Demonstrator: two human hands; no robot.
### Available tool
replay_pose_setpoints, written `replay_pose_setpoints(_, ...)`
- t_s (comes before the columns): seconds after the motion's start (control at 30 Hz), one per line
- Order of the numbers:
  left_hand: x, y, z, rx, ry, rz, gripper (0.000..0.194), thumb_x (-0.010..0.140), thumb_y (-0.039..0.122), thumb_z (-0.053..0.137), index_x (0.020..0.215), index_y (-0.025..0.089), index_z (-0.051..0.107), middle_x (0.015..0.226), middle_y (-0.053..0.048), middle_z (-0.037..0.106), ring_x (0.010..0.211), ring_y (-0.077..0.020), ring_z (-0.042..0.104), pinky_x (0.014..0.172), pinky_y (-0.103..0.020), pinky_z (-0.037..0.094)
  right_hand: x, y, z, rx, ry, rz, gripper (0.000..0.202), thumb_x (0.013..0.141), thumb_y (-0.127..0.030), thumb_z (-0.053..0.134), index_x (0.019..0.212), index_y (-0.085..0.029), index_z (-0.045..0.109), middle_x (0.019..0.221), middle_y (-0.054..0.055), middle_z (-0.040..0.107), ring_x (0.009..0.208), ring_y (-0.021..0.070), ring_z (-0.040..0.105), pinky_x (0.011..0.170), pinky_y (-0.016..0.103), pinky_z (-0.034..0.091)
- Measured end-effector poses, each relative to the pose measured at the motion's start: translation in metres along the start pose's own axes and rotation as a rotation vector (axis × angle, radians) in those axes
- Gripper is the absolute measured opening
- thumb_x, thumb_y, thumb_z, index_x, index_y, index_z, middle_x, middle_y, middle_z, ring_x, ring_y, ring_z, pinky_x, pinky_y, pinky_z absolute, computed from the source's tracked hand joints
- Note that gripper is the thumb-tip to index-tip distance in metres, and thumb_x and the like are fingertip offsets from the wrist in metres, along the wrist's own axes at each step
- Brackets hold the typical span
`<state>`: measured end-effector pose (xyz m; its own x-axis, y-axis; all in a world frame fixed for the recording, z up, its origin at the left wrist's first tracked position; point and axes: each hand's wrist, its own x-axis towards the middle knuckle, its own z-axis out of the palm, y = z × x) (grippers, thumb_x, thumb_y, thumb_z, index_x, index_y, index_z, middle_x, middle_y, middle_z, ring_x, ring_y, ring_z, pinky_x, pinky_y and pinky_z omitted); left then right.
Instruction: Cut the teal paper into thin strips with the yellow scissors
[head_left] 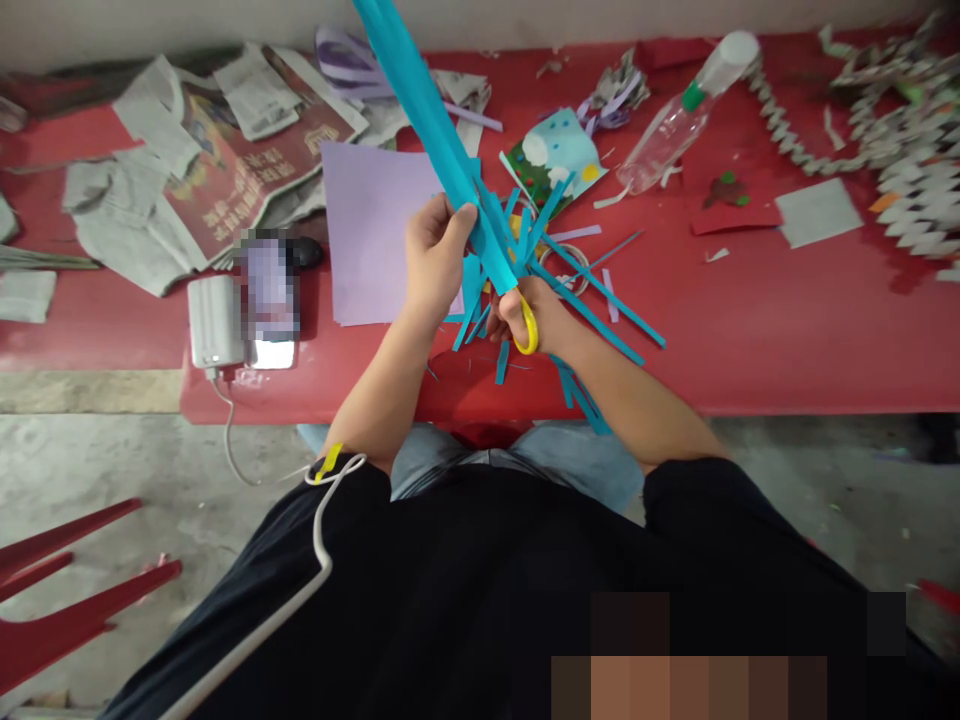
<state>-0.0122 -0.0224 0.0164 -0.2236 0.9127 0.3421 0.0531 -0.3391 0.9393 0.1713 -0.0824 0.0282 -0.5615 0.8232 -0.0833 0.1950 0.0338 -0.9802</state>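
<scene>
Scissors (533, 328), yellow-handled, sit in our right hand (549, 315), thumb through the loop, near the table's (750, 370) front edge; blades hidden from us. Our left hand (441, 250) pinches a blue paper band (425, 110), which slants up past the far edge. Loose blue strips (615, 301) lie beneath; purple sheet (367, 230) to the left.

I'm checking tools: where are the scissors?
In the head view, the scissors are just right of centre, in the right hand, at the near end of the blue strip.
</scene>
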Motion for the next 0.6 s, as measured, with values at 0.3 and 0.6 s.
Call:
replay_pose_setpoints(0.3, 0.0002, 0.0019, -0.0026, 0.022, -0.01, 0.0, 0.077, 0.095, 0.095, 0.062, 0.075, 0.024, 0.04, 0.07, 0.001, 0.027, 0.06, -0.0146, 0.043, 0.058, -0.031, 0.039, -0.0015, 0.0009, 0.0024, 0.019, 0.01, 0.004, 0.097, 0.07, -0.119, 0.041, 0.068, -0.024, 0.061, 0.069, 0.007, 0.07, 0.065, 0.0231, 0.075, 0.062, 0.038, 0.065)
replay_pose_setpoints(0.6, 0.0009, -0.0011, -0.0062, 0.066, -0.012, 0.071, 0.068, 0.101, 0.078, 0.072, 0.071, 0.023, 0.044, 0.066, 0.0, 0.04, 0.06, -0.0151, 0.048, 0.058, -0.032, 0.04, 0.0001, -0.0039, 0.0013, 0.031, 0.019, -0.037, 0.096, 0.072, -0.117, 0.043, 0.069, -0.023, 0.062, 0.068, 0.008, 0.071, 0.061, 0.023, 0.075, 0.06, 0.039, 0.066)
